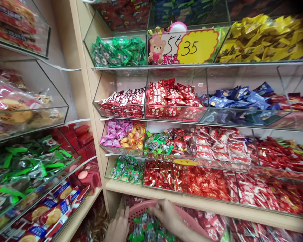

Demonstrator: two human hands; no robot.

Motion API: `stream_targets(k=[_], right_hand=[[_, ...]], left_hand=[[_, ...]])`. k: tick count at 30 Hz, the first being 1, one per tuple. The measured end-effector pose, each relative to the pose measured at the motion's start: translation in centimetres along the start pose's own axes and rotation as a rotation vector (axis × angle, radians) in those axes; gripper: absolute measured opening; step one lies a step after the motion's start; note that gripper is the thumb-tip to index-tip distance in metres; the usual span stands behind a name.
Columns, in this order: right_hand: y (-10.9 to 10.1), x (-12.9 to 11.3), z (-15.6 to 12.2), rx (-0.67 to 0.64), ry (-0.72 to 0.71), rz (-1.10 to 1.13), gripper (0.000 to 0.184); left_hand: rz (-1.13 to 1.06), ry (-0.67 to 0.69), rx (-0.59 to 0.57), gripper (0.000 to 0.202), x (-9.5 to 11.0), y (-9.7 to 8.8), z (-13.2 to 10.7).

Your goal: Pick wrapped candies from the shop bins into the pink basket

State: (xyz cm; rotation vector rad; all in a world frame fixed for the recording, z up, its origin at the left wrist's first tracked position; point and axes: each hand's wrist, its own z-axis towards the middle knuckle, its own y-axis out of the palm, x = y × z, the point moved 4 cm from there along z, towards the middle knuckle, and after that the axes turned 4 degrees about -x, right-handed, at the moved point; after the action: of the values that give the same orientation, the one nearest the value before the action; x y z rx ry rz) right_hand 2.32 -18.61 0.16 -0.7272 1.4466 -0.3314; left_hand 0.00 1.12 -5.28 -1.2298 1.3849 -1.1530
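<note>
A pink perforated plastic basket (192,221) is at the bottom of the view, with green and dark wrapped candies (148,230) inside. My left hand (118,226) lies along the basket's left side, fingers stretched upward and nothing visible in them. Over the candies near the far rim is my right hand (168,215), its fingers curled in. Whatever those fingers may hold is hidden and slightly blurred. Behind both hands runs the front edge of a wooden shelf (146,192).
Clear bins of wrapped sweets rise ahead, including green packets (127,169), red candies (164,174) and blue packets (238,97). A yellow price tag (198,47) hangs above. Biscuit packs (50,213) fill the left shelf. More red packets (262,230) lie low at right.
</note>
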Motion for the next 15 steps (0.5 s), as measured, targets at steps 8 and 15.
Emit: stream_targets(k=[8, 15], right_hand=[[-13.0, -13.6, 0.5, 0.382, -0.539, -0.291, 0.017], [-15.3, -17.3, 4.9, 0.647, -0.513, -0.55, 0.061]], left_hand=[[0.005, 0.028, 0.045, 0.057, -0.1, 1.9, 0.8], [-0.039, 0.071, 0.091, 0.057, -0.8, 2.5, 0.6]])
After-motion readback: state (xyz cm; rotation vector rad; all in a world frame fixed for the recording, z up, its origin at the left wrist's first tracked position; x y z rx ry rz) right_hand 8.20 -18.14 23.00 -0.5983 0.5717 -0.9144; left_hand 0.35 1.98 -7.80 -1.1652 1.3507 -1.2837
